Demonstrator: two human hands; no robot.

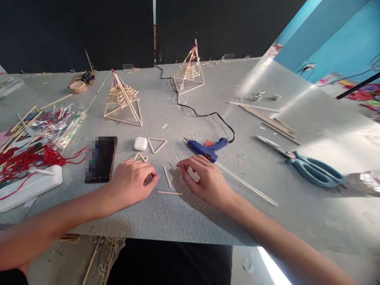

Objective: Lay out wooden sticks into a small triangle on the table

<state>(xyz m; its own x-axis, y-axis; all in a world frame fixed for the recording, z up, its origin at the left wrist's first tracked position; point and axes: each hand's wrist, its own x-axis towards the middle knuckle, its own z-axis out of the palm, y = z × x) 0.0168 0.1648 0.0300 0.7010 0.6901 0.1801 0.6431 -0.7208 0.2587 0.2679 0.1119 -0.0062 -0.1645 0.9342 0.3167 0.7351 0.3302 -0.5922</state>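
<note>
My left hand (135, 180) hovers low over the table, thumb and forefinger closed together; whatever lies between them, if anything, is hidden. Opposite it, my right hand (204, 180) has its fingers bent in a pinch, and the end of a thin wooden stick (177, 159) shows at the fingertips. Between the hands lie a short upright stick (167, 176) and a crosswise stick (169, 193), apart from each other. Beyond them is a small wooden triangle (157, 145). Another triangle (140, 157) is partly covered by my left hand. A blue glue gun (206, 149) lies just past my right hand.
A phone (102, 160) and a white earbud case (140, 144) lie near my left hand. Two stick pyramids, one left (123, 99) and one farther back (190, 71), stand behind. Scissors (317, 170) lie right, red yarn (53, 155) left. A black cord (197, 114) crosses the table.
</note>
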